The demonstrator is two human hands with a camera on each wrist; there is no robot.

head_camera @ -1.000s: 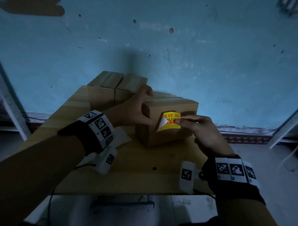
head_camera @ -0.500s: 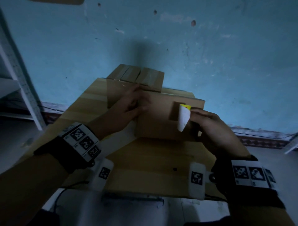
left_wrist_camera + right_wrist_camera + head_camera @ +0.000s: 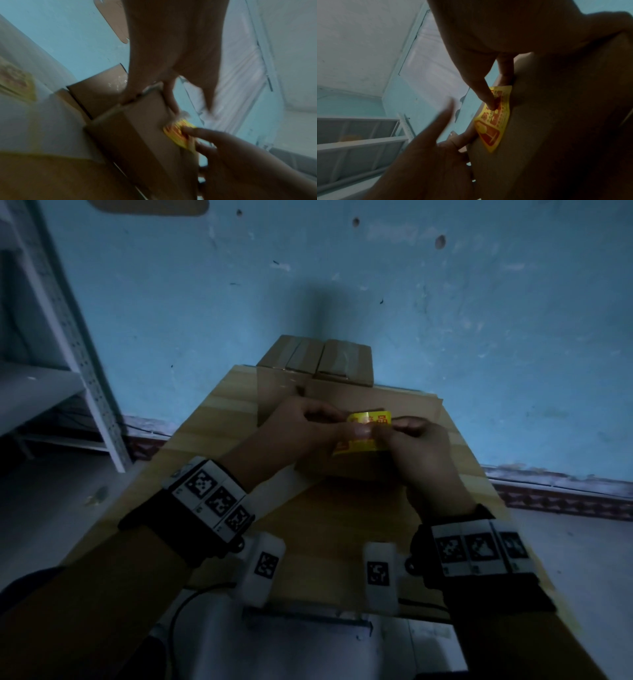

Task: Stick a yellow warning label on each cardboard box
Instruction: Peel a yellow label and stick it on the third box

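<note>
A yellow warning label (image 3: 371,419) with red print lies flat on the top of a cardboard box (image 3: 418,409) in the middle of the wooden table (image 3: 342,525). Both hands meet over it. My left hand (image 3: 342,428) presses its left part with the thumb. My right hand (image 3: 394,433) presses the right part. In the right wrist view a straight right index finger (image 3: 489,102) bears down on the label (image 3: 494,125), and the left hand's fingers (image 3: 462,139) touch the box (image 3: 556,128) beside it. The left wrist view is blurred and shows the label (image 3: 176,134) on the box (image 3: 137,135).
More cardboard boxes (image 3: 346,364) stand in a row at the table's far end, against the blue wall. A white sheet (image 3: 284,484) lies on the table under my left wrist. A grey metal shelf (image 3: 68,344) stands to the left.
The label hung upright from my right fingers with its white back showing; now it lies face up on the box top. My left hand has moved from the box onto the label.
</note>
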